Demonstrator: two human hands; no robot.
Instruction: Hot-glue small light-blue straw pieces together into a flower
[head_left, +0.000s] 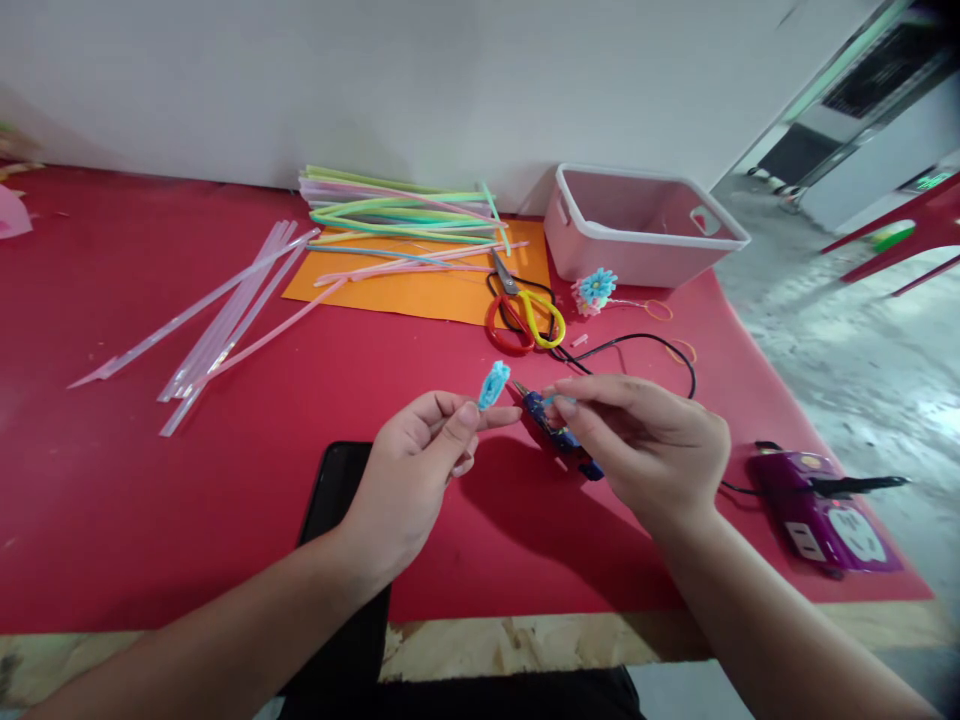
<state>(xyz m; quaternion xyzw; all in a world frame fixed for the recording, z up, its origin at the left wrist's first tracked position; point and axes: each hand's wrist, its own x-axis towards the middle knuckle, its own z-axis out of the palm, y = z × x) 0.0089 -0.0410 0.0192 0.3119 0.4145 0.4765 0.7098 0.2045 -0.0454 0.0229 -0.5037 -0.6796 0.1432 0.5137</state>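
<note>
My left hand (pixel 420 460) pinches a small blue fuzzy piece (pixel 494 385) between thumb and forefinger, its looped top pointing up. To the right, my right hand (pixel 645 435) has its thumb and forefinger closed on a small light-blue piece (pixel 559 400), mostly covered by the fingers. The two hands are apart. Between and below them a dark blue glue gun (pixel 553 428) lies on the red table cover (pixel 247 530), its nozzle toward the upper left and partly hidden by my right hand.
Scissors (pixel 529 315) and colourful pipe cleaners (pixel 405 210) lie on orange paper (pixel 442 305). Clear sticks (pixel 236 310) are left. A pink bin (pixel 637 250), blue flower (pixel 598 287), black cable (pixel 637 338) and purple power strip (pixel 817 510) are right. A black phone (pixel 341 480) is near my left hand.
</note>
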